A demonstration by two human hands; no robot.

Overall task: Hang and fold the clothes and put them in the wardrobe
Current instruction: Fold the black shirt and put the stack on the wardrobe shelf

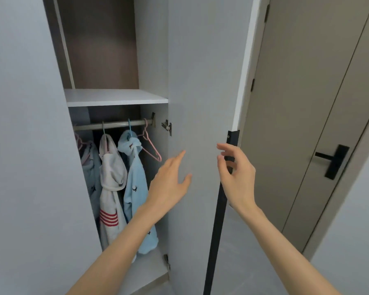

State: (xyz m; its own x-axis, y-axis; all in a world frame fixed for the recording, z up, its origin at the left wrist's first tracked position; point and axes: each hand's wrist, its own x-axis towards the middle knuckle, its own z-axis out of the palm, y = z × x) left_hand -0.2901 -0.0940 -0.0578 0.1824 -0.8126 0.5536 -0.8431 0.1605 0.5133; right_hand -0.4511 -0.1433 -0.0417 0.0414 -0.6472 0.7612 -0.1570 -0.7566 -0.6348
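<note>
The left hand (170, 182) reaches forward with its grip apart. Its fingers are straight and spread and hold nothing, close in front of the inner face of the open wardrobe door (200, 81). Whether the fingertips touch that face cannot be told.

The right hand (237, 175) is at the free edge of the same door, its fingers loosely curled across the black handle strip (215, 231) that runs down that edge. The strip shows between the fingers, but I cannot tell whether this grip is clamped on it or only hovers at it.

The clothes hang inside the wardrobe (151, 60), to the left of the left grip and further in, on a rail (113, 124) that lies above grip height.
- Nearest that grip is a light blue garment (134, 188) with small dark prints, on a blue hanger (129, 126).
- Beyond it, touching, is a white garment (111, 177) with red stripes.
- Further left is a pale garment (90, 165), half hidden, on a pink hanger.

An empty pink hanger (151, 150) hangs on the rail just above and to the left of the left fingertips. A white shelf (115, 96) sits over the rail.

To the right of the right grip, well apart from it, stands a room door (303, 103) with a black lever handle (332, 160).
</note>
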